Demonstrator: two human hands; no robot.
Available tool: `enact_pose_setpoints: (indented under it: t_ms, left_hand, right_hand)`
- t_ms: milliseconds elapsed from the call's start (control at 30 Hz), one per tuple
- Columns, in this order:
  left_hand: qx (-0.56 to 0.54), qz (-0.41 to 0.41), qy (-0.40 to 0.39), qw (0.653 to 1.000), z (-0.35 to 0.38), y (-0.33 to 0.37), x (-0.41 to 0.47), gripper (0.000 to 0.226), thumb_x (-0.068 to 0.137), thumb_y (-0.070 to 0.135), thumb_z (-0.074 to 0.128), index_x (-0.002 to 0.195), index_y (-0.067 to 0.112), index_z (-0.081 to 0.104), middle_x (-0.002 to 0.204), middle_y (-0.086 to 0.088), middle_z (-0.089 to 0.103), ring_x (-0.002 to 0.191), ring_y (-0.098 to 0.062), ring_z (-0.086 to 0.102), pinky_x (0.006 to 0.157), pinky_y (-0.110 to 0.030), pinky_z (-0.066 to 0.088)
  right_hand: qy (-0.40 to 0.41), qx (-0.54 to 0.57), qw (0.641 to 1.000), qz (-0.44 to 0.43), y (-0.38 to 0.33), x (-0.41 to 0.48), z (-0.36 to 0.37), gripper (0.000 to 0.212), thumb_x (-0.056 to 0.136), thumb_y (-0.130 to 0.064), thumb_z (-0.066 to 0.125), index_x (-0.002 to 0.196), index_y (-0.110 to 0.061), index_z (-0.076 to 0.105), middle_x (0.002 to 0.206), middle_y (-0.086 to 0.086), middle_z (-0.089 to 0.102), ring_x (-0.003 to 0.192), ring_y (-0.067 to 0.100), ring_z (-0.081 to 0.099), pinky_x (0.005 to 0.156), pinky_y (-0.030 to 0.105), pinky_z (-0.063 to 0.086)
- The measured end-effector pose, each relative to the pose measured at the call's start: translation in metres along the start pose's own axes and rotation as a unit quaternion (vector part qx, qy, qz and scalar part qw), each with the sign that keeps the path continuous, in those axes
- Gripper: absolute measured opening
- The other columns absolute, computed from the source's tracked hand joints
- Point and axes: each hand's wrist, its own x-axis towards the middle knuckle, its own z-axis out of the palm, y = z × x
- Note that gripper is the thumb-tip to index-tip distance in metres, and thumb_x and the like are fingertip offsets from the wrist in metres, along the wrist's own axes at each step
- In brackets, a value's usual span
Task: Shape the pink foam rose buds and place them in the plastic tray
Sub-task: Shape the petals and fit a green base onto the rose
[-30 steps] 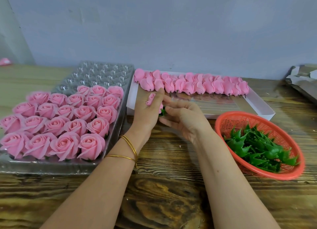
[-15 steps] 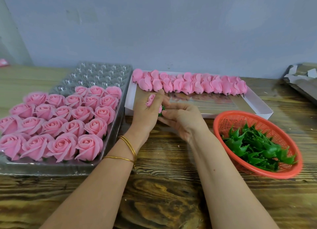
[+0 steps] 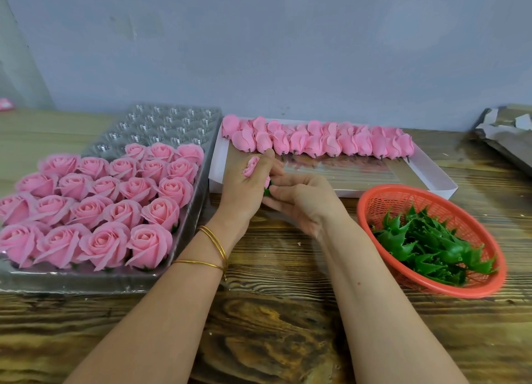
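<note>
I see both hands meeting over the bench (image 3: 273,326), just in front of the near edge of a white box (image 3: 431,179). My left hand (image 3: 244,190) is curled round one pink rose bud (image 3: 251,166); the tip of the bud peeks out between the thumb and the fingers, pointing to about 11 o'clock. My right hand (image 3: 302,202) comes in from 3 o'clock, and its thumb and fingertips pinch the green base (image 3: 267,191) at the bud's lower end. The two hands touch there. Two thin gold bangles (image 3: 214,248) sit on the left wrist.

At 9 o'clock from the hands lies the clear plastic tray (image 3: 161,124). Its near rows are filled with opened pink roses (image 3: 115,211), standing petals up, one to a pocket. The far rows, toward 11 o'clock, show bare pockets.

At 12 to 1 o'clock, along the far side of the white box, a packed row of unshaped buds (image 3: 331,141) lies with the short stubs pointing toward me. The near part of the box floor is bare.

At 4 o'clock a red mesh basket (image 3: 374,208) rests on the bench, well apart from the tray, with a heap of green spiky leaf pieces (image 3: 426,245) in it. At 2 o'clock, by the frame edge, is some crumpled grey sheet (image 3: 506,133); I cannot tell what it is.
</note>
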Motion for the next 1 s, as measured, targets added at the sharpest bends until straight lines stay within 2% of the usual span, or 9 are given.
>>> enact_pose_setpoints:
  t_ms: [100, 233, 367, 467, 567, 667, 833, 900, 1000]
  left_hand:
    - [-0.007, 0.007, 0.007, 1.0, 0.0008, -0.0008, 0.0003, 0.036, 0.098, 0.027, 0.053, 0.067, 0.013, 0.066, 0.073, 0.004, 0.07, 0.074, -0.005, 0.064, 0.069, -0.015, 0.05]
    - [-0.003, 0.011, 0.014, 1.0, 0.0012, -0.0028, 0.0015, 0.037, 0.098, 0.027, 0.054, 0.066, 0.012, 0.066, 0.072, 0.004, 0.069, 0.074, -0.007, 0.064, 0.07, -0.017, 0.05]
    - [0.008, 0.016, 0.007, 1.0, 0.0001, -0.0045, 0.0022, 0.037, 0.096, 0.03, 0.053, 0.064, 0.016, 0.066, 0.078, -0.003, 0.07, 0.078, -0.007, 0.064, 0.072, -0.016, 0.048]
    - [0.013, 0.014, 0.007, 1.0, -0.0002, -0.005, 0.0027, 0.039, 0.096, 0.031, 0.053, 0.062, 0.021, 0.067, 0.076, 0.003, 0.069, 0.079, -0.007, 0.063, 0.073, -0.015, 0.047]
    - [0.012, 0.006, 0.005, 1.0, 0.0002, -0.0043, 0.0028, 0.042, 0.097, 0.031, 0.053, 0.058, 0.026, 0.067, 0.073, 0.008, 0.068, 0.078, -0.003, 0.062, 0.072, -0.011, 0.046]
    - [0.019, 0.007, 0.007, 1.0, 0.0, -0.0033, 0.0024, 0.037, 0.094, 0.036, 0.052, 0.063, 0.025, 0.069, 0.071, 0.009, 0.067, 0.073, 0.0, 0.06, 0.066, -0.008, 0.044]
    - [0.017, 0.016, 0.023, 0.999, -0.0002, -0.0035, 0.0024, 0.033, 0.098, 0.029, 0.053, 0.077, 0.013, 0.071, 0.071, 0.01, 0.069, 0.071, 0.004, 0.061, 0.064, -0.008, 0.044]
    - [0.012, 0.013, 0.017, 1.0, -0.0009, -0.0032, 0.0023, 0.033, 0.099, 0.029, 0.052, 0.079, 0.011, 0.071, 0.074, 0.008, 0.07, 0.076, 0.0, 0.063, 0.068, -0.013, 0.045]
    - [0.014, 0.007, 0.011, 1.0, -0.0017, -0.0041, 0.0024, 0.035, 0.099, 0.032, 0.051, 0.08, 0.012, 0.072, 0.079, 0.004, 0.071, 0.083, -0.007, 0.064, 0.076, -0.02, 0.049]
  right_hand:
    - [0.003, 0.0, 1.0, -0.019, 0.0013, -0.0014, 0.0018, 0.021, 0.085, 0.023, 0.05, 0.084, 0.005, 0.06, 0.088, 0.019, 0.064, 0.081, 0.03, 0.066, 0.083, 0.042, 0.056]
    - [0.006, -0.005, 0.999, -0.032, 0.0027, -0.0006, 0.0023, 0.023, 0.083, 0.026, 0.051, 0.082, 0.003, 0.058, 0.081, 0.017, 0.063, 0.078, 0.03, 0.065, 0.073, 0.036, 0.059]
    - [0.013, 0.005, 0.999, -0.04, 0.0038, 0.0021, 0.0024, 0.027, 0.081, 0.028, 0.052, 0.079, 0.002, 0.057, 0.081, 0.017, 0.064, 0.076, 0.026, 0.066, 0.076, 0.035, 0.06]
    - [0.023, -0.011, 0.999, -0.048, 0.0042, 0.0033, 0.0027, 0.026, 0.08, 0.027, 0.054, 0.078, 0.001, 0.058, 0.079, 0.017, 0.064, 0.073, 0.026, 0.067, 0.078, 0.037, 0.059]
    - [0.039, -0.046, 0.997, -0.049, 0.0043, 0.0031, 0.0026, 0.025, 0.079, 0.024, 0.059, 0.078, -0.001, 0.06, 0.081, 0.018, 0.065, 0.088, 0.038, 0.069, 0.087, 0.05, 0.055]
    - [0.05, -0.078, 0.994, -0.054, 0.004, 0.0034, 0.0015, 0.023, 0.08, 0.02, 0.061, 0.081, -0.003, 0.063, 0.085, 0.019, 0.067, 0.1, 0.043, 0.067, 0.092, 0.055, 0.053]
    - [0.026, -0.041, 0.998, -0.041, 0.0035, 0.0045, 0.0, 0.019, 0.088, 0.016, 0.056, 0.085, -0.002, 0.064, 0.088, 0.017, 0.067, 0.086, 0.029, 0.068, 0.087, 0.043, 0.057]
    - [0.006, 0.011, 0.999, -0.032, 0.0017, 0.0052, -0.0011, 0.018, 0.092, 0.012, 0.052, 0.086, 0.002, 0.066, 0.086, 0.016, 0.068, 0.083, 0.024, 0.068, 0.083, 0.036, 0.059]
    - [-0.013, 0.064, 0.998, -0.012, -0.0008, 0.0052, -0.0032, 0.018, 0.095, 0.01, 0.048, 0.089, 0.007, 0.065, 0.082, 0.016, 0.069, 0.08, 0.023, 0.067, 0.076, 0.033, 0.061]
